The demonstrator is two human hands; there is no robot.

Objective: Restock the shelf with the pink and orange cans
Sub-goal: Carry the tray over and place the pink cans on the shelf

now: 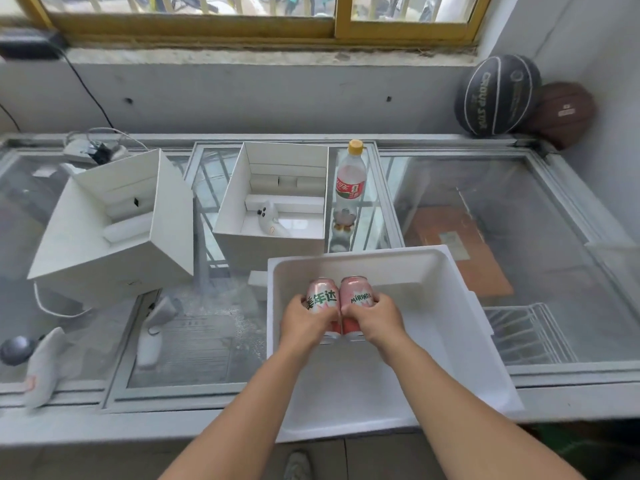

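Freezer top (485, 237) with sliding glass lids spans the view and everything sits on it. White foam tub (346, 258) is at the near edge, in front of the person. Two open white cardboard boxes are behind it: tilted box (104, 258) at left, upright box (270, 245) at centre. Black basketball (498, 95) and brown basketball (568, 112) are touching in the far right corner. Clear bottle (351, 181) with a yellow cap stands just right of the upright box. Both hands are inside the tub. Left hand (304, 323) has fingers curled round the left can (320, 297), pink with Chinese lettering. Right hand (377, 320) is wrapped the same way round the right can (356, 292), pink and marked MIRINDA. Cans are upright, side by side and touching, near the tub's left wall. Can't tell if they rest on the tub floor or are just off it. No other cans in view, and no obvious shelf either, so the destination is unclear. Reads as a pick in progress with the task at an early stage. To do it well: keep both grips at mid-body, lift straight up until the can bottoms clear the tub rim, then split the hands a little so the cans don't knock. Keep the cans vertical. The foam tub looks light, so avoid dragging a can along the wall, which could shift the tub.
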